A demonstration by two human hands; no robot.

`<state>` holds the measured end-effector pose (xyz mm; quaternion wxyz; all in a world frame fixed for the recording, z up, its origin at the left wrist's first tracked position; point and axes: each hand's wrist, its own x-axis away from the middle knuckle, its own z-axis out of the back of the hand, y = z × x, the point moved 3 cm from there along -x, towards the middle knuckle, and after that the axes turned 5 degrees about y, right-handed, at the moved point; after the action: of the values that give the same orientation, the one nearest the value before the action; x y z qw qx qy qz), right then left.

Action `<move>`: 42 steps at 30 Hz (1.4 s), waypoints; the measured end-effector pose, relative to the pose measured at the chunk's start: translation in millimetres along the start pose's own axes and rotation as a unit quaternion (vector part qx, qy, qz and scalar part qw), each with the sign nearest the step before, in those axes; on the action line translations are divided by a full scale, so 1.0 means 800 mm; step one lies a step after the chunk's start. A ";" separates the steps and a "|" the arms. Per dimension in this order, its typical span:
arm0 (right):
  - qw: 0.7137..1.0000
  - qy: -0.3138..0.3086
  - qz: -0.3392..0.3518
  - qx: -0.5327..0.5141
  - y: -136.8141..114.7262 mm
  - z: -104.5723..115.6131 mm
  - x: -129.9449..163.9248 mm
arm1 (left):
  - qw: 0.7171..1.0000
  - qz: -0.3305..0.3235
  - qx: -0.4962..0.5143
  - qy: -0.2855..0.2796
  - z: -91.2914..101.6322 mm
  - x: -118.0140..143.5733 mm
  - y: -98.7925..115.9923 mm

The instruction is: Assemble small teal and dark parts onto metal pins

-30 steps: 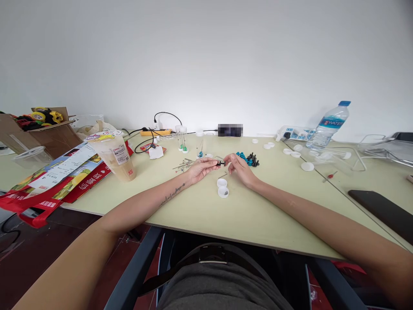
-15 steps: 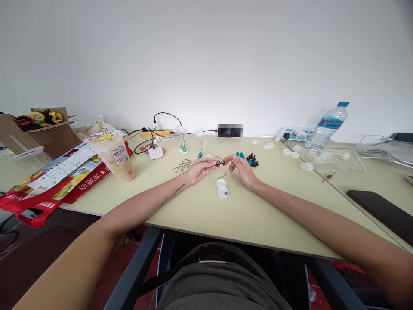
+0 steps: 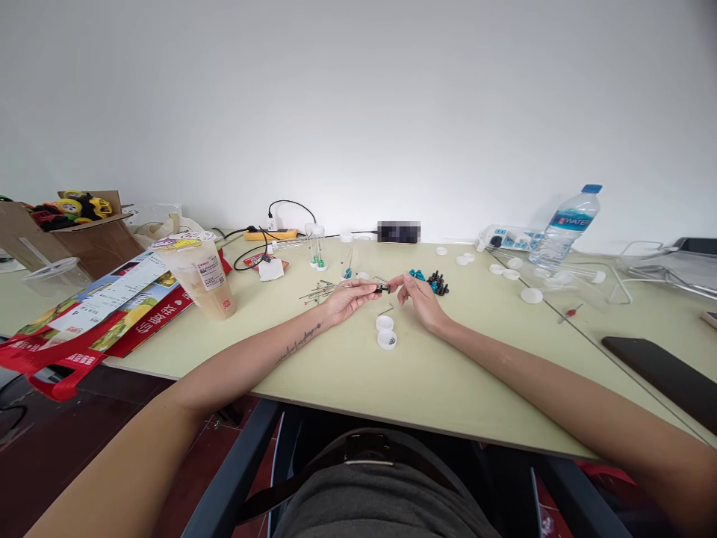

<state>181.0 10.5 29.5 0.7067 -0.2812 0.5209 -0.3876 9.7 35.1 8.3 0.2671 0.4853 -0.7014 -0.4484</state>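
Note:
My left hand [image 3: 350, 300] pinches a small black spool-shaped part [image 3: 383, 289] between thumb and fingertips, just above the table. From the other side, my right hand [image 3: 421, 300] meets the part's end with its index fingertip, the other fingers curled; the exact grip is too small to make out. Below the hands lies an L-shaped hex key [image 3: 386, 311]. Two small white caps stand nearer to me, a rear cap [image 3: 384, 323] and a front cap [image 3: 386, 341] with tiny dark bits in it. Beside my right hand are black bolt-like pieces [image 3: 438, 283] and blue pieces [image 3: 415, 274].
Thin metal pins [image 3: 319, 291] lie left of my left hand, near clear tubes with green ends [image 3: 317, 250]. A drink cup [image 3: 205, 280] and red bag [image 3: 162, 314] occupy the left. Rightward are white caps [image 3: 511, 274], a water bottle [image 3: 565, 228] and a black phone-like slab [image 3: 661, 373].
The whole view has shifted slightly, with the scene sitting a little lower. Both hands stay at the small black part, almost unmoved.

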 end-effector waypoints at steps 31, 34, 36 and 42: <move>0.999 0.032 0.015 0.012 -0.005 0.002 0.001 | 1.000 0.002 0.003 0.000 0.007 -0.006 -0.004; 1.000 0.019 0.009 0.008 -0.006 0.001 0.001 | 1.000 0.005 0.002 -0.001 0.007 -0.005 -0.004; 1.000 0.025 0.009 0.006 -0.007 0.002 0.002 | 1.000 0.003 0.002 0.004 0.007 -0.005 -0.003; 1.000 0.021 0.008 0.004 -0.007 0.002 0.002 | 1.000 0.002 -0.009 0.008 0.006 -0.004 -0.003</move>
<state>181.1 6.4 33.4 0.7002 -0.2658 0.5359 -0.3897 7.9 39.8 4.4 0.2775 0.4852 -0.6961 -0.4506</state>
